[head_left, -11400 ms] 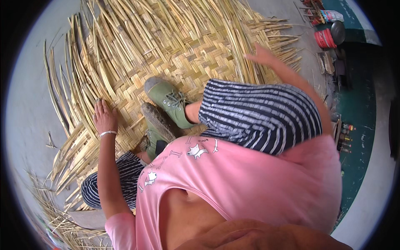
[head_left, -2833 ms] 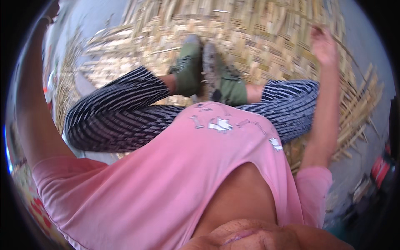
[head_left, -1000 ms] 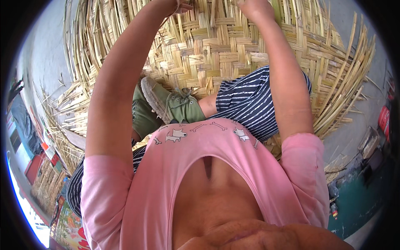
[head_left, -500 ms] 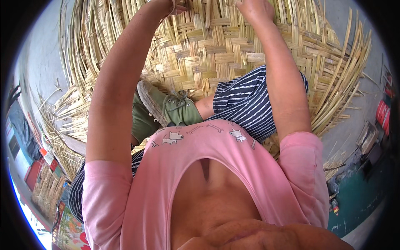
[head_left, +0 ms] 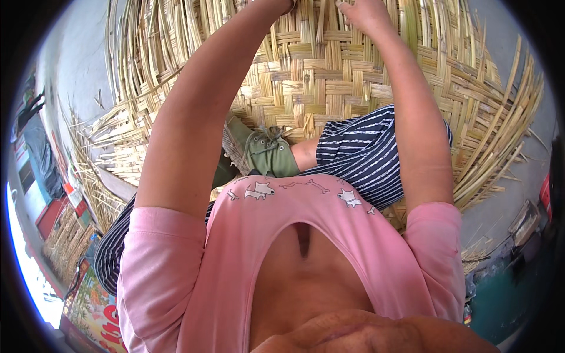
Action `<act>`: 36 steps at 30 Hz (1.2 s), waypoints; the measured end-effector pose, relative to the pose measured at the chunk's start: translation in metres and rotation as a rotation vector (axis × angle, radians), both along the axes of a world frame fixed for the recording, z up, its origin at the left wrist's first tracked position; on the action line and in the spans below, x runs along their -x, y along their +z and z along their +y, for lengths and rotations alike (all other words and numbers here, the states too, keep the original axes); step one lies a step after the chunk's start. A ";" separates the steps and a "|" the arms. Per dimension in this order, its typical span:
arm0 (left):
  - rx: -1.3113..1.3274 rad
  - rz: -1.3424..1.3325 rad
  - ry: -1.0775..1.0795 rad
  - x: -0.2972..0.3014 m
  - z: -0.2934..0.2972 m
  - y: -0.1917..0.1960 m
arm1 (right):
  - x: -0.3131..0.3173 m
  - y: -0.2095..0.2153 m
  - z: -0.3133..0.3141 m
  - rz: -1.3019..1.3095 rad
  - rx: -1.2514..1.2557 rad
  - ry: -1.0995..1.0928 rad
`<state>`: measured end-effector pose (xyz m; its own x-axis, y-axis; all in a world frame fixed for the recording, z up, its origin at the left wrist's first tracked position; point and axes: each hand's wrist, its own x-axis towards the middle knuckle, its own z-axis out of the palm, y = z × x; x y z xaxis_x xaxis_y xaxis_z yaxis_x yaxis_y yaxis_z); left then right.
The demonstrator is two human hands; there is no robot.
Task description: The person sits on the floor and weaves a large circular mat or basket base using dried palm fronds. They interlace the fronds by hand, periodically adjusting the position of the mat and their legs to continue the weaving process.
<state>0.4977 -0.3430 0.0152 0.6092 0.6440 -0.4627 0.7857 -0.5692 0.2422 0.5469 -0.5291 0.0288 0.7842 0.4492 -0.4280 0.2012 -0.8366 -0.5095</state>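
A large woven mat of split, straw-coloured reeds (head_left: 329, 76) spreads in front of me, its long loose strip ends fanning out at both sides. My left hand (head_left: 286, 5) reaches to the far part of the mat at the upper edge; only the wrist side with a band shows, and its fingers are cut off. To its right, my right hand (head_left: 366, 13) is low over the weave, thumb bent toward the left and fingers closed. What it pinches lies past the edge of the picture. Upright strips (head_left: 321, 20) stand between the two hands.
My crossed legs, in striped trousers (head_left: 365, 150) and a green canvas shoe (head_left: 268, 153), rest on the mat's near part. Loose strips (head_left: 518, 129) stick out at the right over grey floor (head_left: 82, 70). A wooden block (head_left: 524, 222) lies at the far right.
My left hand has moved right, nearer to my right hand, and farther out past the upper edge. The whole view has shifted slightly, so the mat sits lower and more to the right.
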 end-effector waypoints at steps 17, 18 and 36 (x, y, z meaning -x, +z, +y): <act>0.610 -0.500 0.293 0.022 0.034 -0.026 | -0.021 -0.014 -0.005 0.004 -0.120 0.003; 0.483 -0.528 0.203 0.023 0.036 -0.029 | -0.023 -0.018 -0.007 -0.017 -0.157 0.009; 0.668 -0.599 0.355 0.037 0.038 -0.031 | -0.020 -0.016 -0.001 0.503 -0.446 -0.209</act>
